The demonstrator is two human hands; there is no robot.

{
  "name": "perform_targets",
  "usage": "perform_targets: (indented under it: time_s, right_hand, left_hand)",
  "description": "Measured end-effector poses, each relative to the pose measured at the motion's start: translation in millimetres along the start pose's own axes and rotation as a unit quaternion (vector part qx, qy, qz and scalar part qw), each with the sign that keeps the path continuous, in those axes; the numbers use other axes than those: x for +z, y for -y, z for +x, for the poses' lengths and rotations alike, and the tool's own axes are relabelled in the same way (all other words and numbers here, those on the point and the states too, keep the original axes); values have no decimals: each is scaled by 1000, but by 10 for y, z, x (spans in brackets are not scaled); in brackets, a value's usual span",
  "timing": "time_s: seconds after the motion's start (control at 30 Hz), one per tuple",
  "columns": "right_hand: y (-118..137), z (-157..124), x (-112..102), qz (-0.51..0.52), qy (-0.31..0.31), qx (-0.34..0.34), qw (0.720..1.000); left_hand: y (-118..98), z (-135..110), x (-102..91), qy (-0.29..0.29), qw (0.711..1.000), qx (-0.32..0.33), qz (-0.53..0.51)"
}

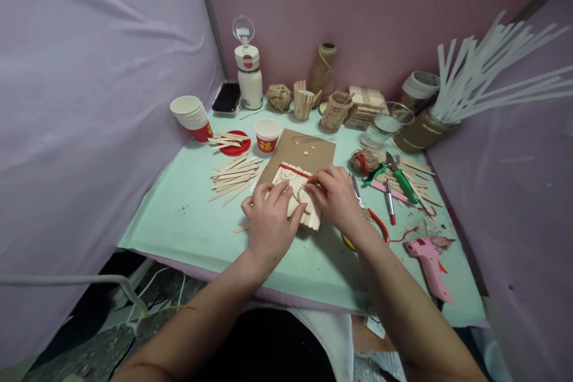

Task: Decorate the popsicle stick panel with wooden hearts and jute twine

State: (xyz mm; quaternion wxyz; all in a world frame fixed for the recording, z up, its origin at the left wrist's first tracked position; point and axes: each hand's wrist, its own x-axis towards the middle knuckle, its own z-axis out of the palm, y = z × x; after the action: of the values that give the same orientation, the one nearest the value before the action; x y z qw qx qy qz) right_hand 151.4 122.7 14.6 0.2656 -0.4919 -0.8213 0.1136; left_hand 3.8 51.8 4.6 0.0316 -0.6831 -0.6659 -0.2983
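Observation:
A panel of craft sticks [313,219] with a red strip across its top lies at the middle of the table, partly on a brown cardboard sheet [286,149]. My left hand [271,218] rests over the panel's left side with fingers spread, pressing on its surface. Above the right side, my right hand [333,194] pinches its thumb and fingertips together; what they hold is too small to make out. A thin, pale curved strip [299,194] lies on the panel between both hands. Small wood chips [306,153] are scattered on the cardboard.
Loose craft sticks [235,176] and a paper cup [267,136] are at left. To the right lie scissors [380,224], green-handled pliers [403,184], a marker [390,203] and a pink glue gun [430,265]. A white bottle [250,86] and twine ball [279,97] stand behind.

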Motion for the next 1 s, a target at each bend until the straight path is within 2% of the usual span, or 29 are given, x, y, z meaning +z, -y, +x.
perform_targets:
  time_s: [0.27,0.6,1.0]
  right_hand:
    - [42,124,-65,18,48,14,999]
    - [134,233,-109,-17,97,28,995]
    - [148,262,-126,-24,108,41,993]
  left_hand:
    - [-2,1,-9,-2,1000,0,-3]
    - [-2,1,-6,1,1000,-4,-6]
    - [3,-3,-10,6,1000,-6,-9]
